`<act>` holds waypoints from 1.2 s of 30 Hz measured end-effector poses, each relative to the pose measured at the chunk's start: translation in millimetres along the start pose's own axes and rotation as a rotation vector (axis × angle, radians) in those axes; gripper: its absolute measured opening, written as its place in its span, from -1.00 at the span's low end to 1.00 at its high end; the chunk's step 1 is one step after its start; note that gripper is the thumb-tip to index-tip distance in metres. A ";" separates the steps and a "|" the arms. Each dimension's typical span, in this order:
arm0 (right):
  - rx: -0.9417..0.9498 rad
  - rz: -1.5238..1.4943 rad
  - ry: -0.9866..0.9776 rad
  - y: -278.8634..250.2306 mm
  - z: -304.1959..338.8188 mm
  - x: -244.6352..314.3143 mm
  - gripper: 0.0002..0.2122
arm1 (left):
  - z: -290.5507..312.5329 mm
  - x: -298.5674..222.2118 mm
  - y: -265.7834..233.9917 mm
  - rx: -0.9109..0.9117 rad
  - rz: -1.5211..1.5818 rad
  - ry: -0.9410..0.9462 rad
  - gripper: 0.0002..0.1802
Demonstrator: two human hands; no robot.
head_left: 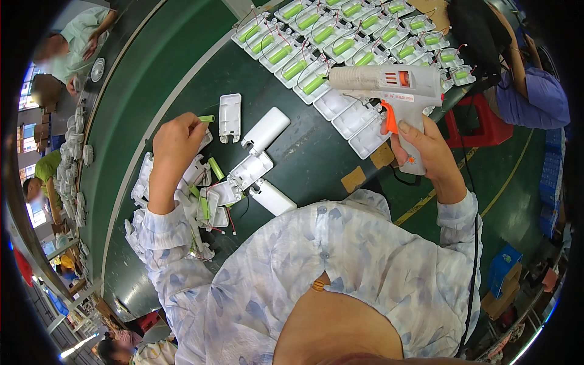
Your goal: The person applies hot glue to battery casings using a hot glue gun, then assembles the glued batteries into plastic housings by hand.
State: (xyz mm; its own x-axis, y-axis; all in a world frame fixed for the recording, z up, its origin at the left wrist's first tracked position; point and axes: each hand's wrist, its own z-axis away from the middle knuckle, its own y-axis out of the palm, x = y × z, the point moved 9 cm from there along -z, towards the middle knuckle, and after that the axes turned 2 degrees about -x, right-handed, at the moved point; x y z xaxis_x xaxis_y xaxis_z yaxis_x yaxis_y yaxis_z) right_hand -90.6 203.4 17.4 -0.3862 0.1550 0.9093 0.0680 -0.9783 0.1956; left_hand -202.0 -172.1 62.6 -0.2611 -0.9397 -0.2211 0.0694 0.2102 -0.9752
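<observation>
My right hand [431, 149] grips a white hot glue gun [389, 85] with an orange trigger, its nozzle pointing left over rows of white plastic housings [337, 103]. Many of these housings hold a green cylindrical battery [315, 84] with thin red and black wires. My left hand [177, 143] is closed, and a green battery [207, 118] sticks out from its fingertips. Below that hand lies a loose heap of white housings and batteries [205, 207], partly hidden by my forearm. Beside it rest an open housing half [230, 118] and a smooth white cover [270, 130].
Everything lies on a dark green table [304, 173]. Small brown cardboard pieces [353, 179] are near its front edge. A black cord [474, 243] hangs along my right arm. A red stool [480, 125] and a seated person are at right; other people work at left.
</observation>
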 end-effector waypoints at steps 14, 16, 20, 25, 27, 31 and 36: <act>0.071 -0.052 -0.082 9.7 0.1 3.0 -0.60 | 6.2 22.6 17.4 -0.067 0.056 -0.103 -0.84; 0.059 -0.035 -0.060 8.0 -1.2 -1.2 -0.60 | -2.2 12.5 22.9 -0.089 -0.014 0.018 -0.86; 0.083 -0.069 -0.073 5.1 3.5 0.1 -0.63 | -19.2 0.7 22.8 -0.074 -0.191 0.150 -0.85; 0.009 -0.068 -0.066 -10.0 24.5 2.7 -0.67 | -31.3 50.9 -2.5 -0.239 -0.010 -0.174 -0.83; 0.081 0.033 -0.023 -10.4 33.4 -0.2 -0.66 | -27.7 54.4 -17.9 -0.325 0.508 -0.147 -0.80; -0.003 0.101 0.020 -16.8 41.5 -5.4 -0.66 | -26.2 1.3 3.0 -0.119 1.306 -0.113 -0.77; 0.053 0.172 -0.004 -7.6 38.9 -4.4 -0.67 | 24.2 -98.4 65.1 0.289 1.176 0.015 -0.84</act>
State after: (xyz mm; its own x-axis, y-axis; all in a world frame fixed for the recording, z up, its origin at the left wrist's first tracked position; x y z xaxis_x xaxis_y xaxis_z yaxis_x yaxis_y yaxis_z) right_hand -53.6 215.5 26.2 -0.3613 -0.0135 0.9323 0.1816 -0.9818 0.0561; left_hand -148.5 -72.5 21.1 0.0952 -0.2115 -0.9727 0.4836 0.8639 -0.1406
